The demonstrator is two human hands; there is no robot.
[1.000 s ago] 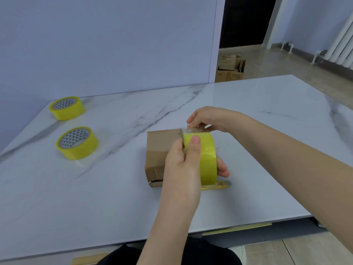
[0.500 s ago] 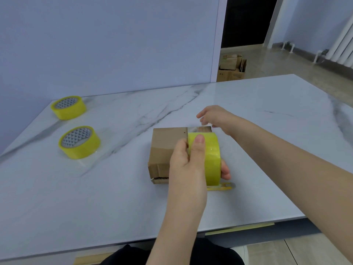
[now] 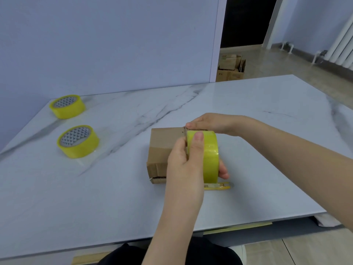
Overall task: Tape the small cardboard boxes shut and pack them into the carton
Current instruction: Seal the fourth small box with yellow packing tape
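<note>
A small brown cardboard box (image 3: 164, 144) lies on the marble table (image 3: 114, 197). My left hand (image 3: 185, 163) grips a yellow tape roll (image 3: 210, 152), held upright over the box's right part, thumb on top of the roll. My right hand (image 3: 212, 123) rests on the box's far top edge, its fingertips pressing down where the tape strip starts. The right half of the box is hidden behind the roll and my hands. A yellow cutter (image 3: 219, 186) lies on the table just in front of the roll.
Two more yellow tape rolls (image 3: 67, 106) (image 3: 78, 141) sit at the table's left. Open cartons (image 3: 231, 68) stand on the floor beyond the far edge, by a doorway. A radiator (image 3: 342, 44) is on the right wall.
My right hand lifted off the box's far edge half a second ago and has come back down onto it. The left hand keeps the roll in about the same place.
</note>
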